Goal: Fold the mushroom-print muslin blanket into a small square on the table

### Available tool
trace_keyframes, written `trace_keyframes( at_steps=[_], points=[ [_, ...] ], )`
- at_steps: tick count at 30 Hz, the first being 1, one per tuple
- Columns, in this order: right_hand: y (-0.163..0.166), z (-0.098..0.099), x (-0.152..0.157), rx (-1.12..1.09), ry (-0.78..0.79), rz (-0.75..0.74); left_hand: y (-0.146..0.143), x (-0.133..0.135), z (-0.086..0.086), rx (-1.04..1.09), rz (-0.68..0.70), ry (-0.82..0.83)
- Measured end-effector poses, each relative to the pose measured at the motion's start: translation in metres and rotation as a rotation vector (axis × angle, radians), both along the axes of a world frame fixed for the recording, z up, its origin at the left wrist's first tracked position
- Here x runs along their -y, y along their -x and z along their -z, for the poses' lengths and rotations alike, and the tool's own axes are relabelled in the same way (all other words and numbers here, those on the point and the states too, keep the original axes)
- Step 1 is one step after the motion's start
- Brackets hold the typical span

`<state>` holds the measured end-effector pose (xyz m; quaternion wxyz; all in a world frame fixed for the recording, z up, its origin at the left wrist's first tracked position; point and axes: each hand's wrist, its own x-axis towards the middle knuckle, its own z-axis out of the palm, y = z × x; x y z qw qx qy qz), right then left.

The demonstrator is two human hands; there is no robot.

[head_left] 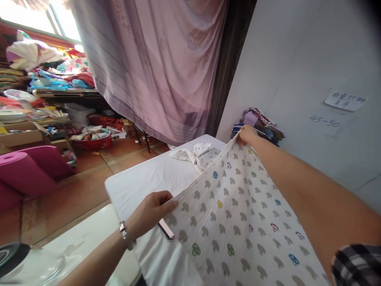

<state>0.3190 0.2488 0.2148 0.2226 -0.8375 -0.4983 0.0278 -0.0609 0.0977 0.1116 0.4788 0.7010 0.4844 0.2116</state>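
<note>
Head view: mushroom-print cloth (235, 214) stretched between two bare hands, spread over the near part of a white-covered table (139, 178) and toward the camera. Left hand (160, 201) pinches the near-left corner area between thumb and fingers; metal bracelet (126, 235) on that wrist. Right hand (248, 135) closed on the far end of the same edge, the edge running taut between them. Dark-edged flat object (166, 229) on the table just below the left hand, partly under the cloth; identity unclear. Crumpled white printed fabric (186, 155) lies beyond the taut edge. Pile of folded textiles (263, 123) behind the right hand, against the wall (297, 71). Pink curtain (160, 59) hangs past the table; rolled pink mat (26, 171) at left.
</note>
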Motion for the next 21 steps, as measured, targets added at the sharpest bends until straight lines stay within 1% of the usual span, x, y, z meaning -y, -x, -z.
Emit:
trace_keyframes(
  at_steps=[3,6,10,13,16,18,21],
  points=[
    [0.009,0.040,-0.021,-0.051,-0.021,-0.018,0.003,-0.004,0.015,-0.018,-0.042,0.004],
    [0.013,0.079,-0.029,-0.040,-0.010,-0.034,0.006,-0.006,0.026,-0.061,-0.059,0.018],
    [0.016,0.117,-0.035,-0.015,0.026,-0.054,0.010,-0.009,0.037,-0.117,-0.071,0.061],
    [0.022,0.138,-0.037,0.007,0.063,-0.096,0.010,-0.012,0.045,-0.135,-0.085,0.074],
    [0.032,0.154,-0.035,0.034,0.111,-0.159,0.009,-0.016,0.050,-0.144,-0.086,0.083],
    [0.040,0.159,-0.031,0.063,0.131,-0.194,0.008,-0.018,0.053,-0.129,-0.072,0.097],
    [0.050,0.160,-0.020,0.104,0.142,-0.215,0.008,-0.020,0.056,-0.118,-0.049,0.131]
  ],
)
